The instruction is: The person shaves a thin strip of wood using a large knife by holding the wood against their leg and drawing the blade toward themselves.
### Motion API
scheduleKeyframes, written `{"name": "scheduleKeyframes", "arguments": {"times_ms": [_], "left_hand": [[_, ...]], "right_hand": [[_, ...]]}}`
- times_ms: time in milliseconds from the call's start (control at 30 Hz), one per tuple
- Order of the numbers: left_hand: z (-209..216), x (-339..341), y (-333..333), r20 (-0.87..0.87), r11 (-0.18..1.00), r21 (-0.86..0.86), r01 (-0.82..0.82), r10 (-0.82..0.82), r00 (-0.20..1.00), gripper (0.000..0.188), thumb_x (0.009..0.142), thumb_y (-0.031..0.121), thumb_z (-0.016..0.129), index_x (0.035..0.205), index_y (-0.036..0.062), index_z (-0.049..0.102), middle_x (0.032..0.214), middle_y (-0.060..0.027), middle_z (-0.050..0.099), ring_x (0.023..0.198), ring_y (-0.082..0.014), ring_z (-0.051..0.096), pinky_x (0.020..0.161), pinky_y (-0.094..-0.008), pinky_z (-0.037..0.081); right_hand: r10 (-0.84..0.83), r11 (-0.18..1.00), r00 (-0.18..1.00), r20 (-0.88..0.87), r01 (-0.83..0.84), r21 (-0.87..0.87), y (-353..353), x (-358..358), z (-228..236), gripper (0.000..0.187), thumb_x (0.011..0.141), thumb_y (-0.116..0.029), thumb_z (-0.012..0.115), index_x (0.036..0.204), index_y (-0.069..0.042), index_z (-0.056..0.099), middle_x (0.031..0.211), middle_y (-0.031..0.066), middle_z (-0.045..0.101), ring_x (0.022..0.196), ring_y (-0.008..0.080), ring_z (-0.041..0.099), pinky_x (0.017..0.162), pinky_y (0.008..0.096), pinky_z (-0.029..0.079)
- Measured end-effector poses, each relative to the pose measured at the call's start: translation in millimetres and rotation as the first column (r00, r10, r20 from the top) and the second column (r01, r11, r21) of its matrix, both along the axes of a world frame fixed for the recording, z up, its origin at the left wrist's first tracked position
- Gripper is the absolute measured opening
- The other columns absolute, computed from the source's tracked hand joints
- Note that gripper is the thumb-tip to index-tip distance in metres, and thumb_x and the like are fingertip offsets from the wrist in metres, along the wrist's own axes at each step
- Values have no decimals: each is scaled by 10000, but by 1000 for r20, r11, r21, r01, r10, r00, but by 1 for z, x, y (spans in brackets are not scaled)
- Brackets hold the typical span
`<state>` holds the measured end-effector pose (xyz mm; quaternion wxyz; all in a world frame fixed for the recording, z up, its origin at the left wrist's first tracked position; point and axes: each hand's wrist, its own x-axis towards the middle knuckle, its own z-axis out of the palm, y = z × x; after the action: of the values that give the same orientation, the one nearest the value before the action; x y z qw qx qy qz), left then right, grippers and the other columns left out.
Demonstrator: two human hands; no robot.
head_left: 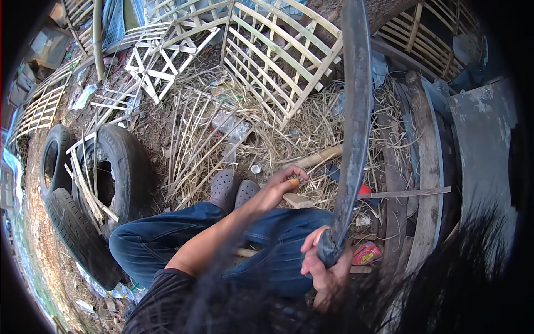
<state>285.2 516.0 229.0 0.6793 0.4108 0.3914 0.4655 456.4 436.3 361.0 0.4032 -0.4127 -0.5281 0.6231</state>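
Clogs: the grey pair sits near the middle of the head view and is the mark for places below.
Big knife: right of the clogs, blade pointing away from the person, its far end cut off by the upper edge.
Right hand: wrapped round the knife's dark handle, to the right of the clogs and nearer the person.
Left hand: just right of the clogs, fingers loosely bent, near a bamboo pole and a flat wood piece; I cannot tell whether it pinches a thin strip.
Blade care: a full, firm grip seems right; the left fingers and the knees in blue jeans are best kept out of the blade's line.
Thin sticks: fanned out beyond the clogs, slightly left.
Straw: tangled beyond and right of the clogs; it could hide small pieces or make footing slippery.
Lattice panel: farther beyond the clogs, to the right, probably limiting a wide swing.
Tyres: left of the clogs, slats leaning on them.
Planks: far right of the clogs, hemming in that side.
Hair: blurred, right of the clogs and nearer the person, covering the lower corner.
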Motion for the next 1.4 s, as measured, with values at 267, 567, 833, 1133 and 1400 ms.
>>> {"name": "scheduleKeyframes", "arguments": {"times_ms": [267, 567, 833, 1133, 1400], "left_hand": [[-6, -5, -3, 99, 1000, 0, -7, 7, 995, 302, 908, 278, 486, 1135, 79, 488, 567, 5, 458, 490, -83, 412, 473, -233, 313], [-14, -4, -4, 102, 999, -8, -41, 42, 994, 289, 907, 242, 470, 1140, 72, 479, 552, 5, 450, 472, -82, 406, 466, -219, 317], [-4, -1, -6, 78, 1000, -22, -17, 18, 997, 257, 925, 195, 440, 1149, 75, 478, 567, 13, 454, 481, -69, 419, 464, -207, 316], [-9, 2, -7, 40, 999, -14, -28, 29, 999, 234, 935, 181, 431, 1138, 77, 483, 559, 25, 445, 478, -63, 414, 458, -206, 308], [-9, 1, -8, 77, 999, -31, -28, 31, 997, 223, 942, 175, 430, 1136, 77, 480, 559, 24, 440, 478, -64, 405, 467, -206, 310]], "right_hand": [[162, 962, 985, -63, -171, -212, -10, -10, -8, 309, 798, -180, 723, 963, -19, 517, 662, 8, 549, 513, 70, 551, 459, 227, 453], [162, 975, 985, 53, -152, -165, -11, -11, -13, 299, 791, -200, 728, 927, -28, 524, 676, 7, 539, 611, 76, 496, 577, 246, 432], [202, 976, 976, 80, -194, -99, -10, -11, -16, 287, 819, -166, 684, 969, 1, 503, 690, 22, 536, 550, 79, 515, 507, 233, 436], [177, 981, 979, 105, -167, -100, -11, -10, -14, 299, 818, -203, 708, 938, -8, 516, 674, 21, 535, 593, 87, 500, 567, 255, 436], [167, 984, 976, 140, -156, -87, -12, -11, -15, 310, 815, -210, 711, 940, -5, 515, 670, 27, 532, 583, 99, 504, 563, 267, 442]]}}
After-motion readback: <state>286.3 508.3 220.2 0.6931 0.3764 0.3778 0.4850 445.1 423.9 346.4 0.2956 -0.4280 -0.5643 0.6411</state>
